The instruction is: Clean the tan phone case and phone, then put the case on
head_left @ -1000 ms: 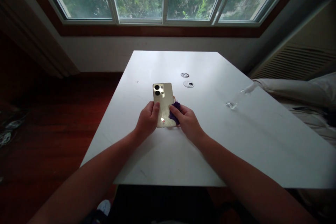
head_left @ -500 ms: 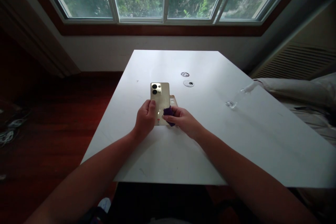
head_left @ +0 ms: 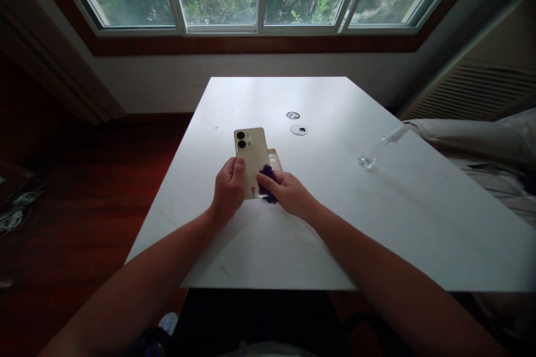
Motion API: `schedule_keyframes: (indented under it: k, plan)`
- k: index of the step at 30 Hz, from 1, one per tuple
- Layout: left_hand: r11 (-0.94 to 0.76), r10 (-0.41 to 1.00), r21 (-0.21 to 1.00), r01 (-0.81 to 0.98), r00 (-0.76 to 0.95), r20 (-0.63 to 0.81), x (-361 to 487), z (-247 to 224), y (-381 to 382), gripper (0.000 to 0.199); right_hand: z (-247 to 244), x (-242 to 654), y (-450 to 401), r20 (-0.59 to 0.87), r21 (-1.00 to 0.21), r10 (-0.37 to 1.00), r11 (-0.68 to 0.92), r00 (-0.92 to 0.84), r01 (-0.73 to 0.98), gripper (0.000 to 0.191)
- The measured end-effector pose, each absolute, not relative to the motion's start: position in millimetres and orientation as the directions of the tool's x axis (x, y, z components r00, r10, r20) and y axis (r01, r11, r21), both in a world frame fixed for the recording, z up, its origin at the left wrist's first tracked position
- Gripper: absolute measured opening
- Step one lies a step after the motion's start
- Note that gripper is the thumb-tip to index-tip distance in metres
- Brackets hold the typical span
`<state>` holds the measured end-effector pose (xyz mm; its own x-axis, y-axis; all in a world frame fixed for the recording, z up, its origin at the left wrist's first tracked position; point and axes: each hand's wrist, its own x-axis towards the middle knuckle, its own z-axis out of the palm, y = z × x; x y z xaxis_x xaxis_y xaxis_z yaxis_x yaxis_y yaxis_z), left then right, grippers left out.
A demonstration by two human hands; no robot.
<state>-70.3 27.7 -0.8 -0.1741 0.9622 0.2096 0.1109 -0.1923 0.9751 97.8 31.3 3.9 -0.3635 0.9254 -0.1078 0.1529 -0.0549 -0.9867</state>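
My left hand (head_left: 229,187) grips a gold smartphone (head_left: 252,153) by its left edge, thumb on the back. The phone's back faces me, its camera lenses at the top left. In my right hand (head_left: 291,192) is a dark purple cloth (head_left: 267,183), pinched between thumb and fingers against the phone's lower right edge. Behind the phone, a pale phone case (head_left: 274,160) lies on the white table, partly hidden by the phone and my right hand.
The white table (head_left: 259,256) stands before a window. Two round stickers (head_left: 298,130) lie toward its far side. A clear plastic bottle-like item (head_left: 366,162) rests to the right. Beyond the right edge is light folded fabric (head_left: 452,134).
The phone has tilted to the left at its top. The cloth in my right hand has moved from the phone's back to its lower right edge.
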Motion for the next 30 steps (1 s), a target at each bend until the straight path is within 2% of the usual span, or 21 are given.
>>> schedule_keyframes:
  k: [5, 14, 21, 25, 30]
  plan:
    - [-0.214, 0.956, 0.965, 0.150, -0.170, 0.239, -72.1, 1.5, 28.5, 0.041, -10.0, 90.0, 29.4, -0.086, -0.994, 0.953, -0.102, -0.291, -0.038, 0.046]
    - [-0.306, 0.935, 0.921, 0.242, -0.107, 0.339, -76.9, 8.3, 24.4, 0.039, -0.3, 89.1, 23.9, 0.048, -0.969, 0.972, -0.011, -0.230, -0.247, 0.037]
    - [-0.288, 0.952, 0.921, 0.261, -0.026, 0.305, -78.3, 8.0, 22.3, 0.039, -0.3, 88.9, 22.9, 0.043, -0.987, 0.989, 0.019, -0.145, -0.160, 0.042]
    - [-0.290, 0.957, 0.932, 0.217, 0.038, 0.288, -76.3, 9.6, 20.6, 0.040, 1.5, 89.2, 24.8, 0.087, -0.990, 0.991, 0.074, -0.106, -0.124, 0.037]
    - [-0.291, 0.956, 0.939, 0.183, 0.091, 0.279, -74.9, 12.1, 18.6, 0.042, 6.2, 90.3, 24.4, 0.087, -0.996, 0.994, 0.086, -0.060, -0.025, 0.040]
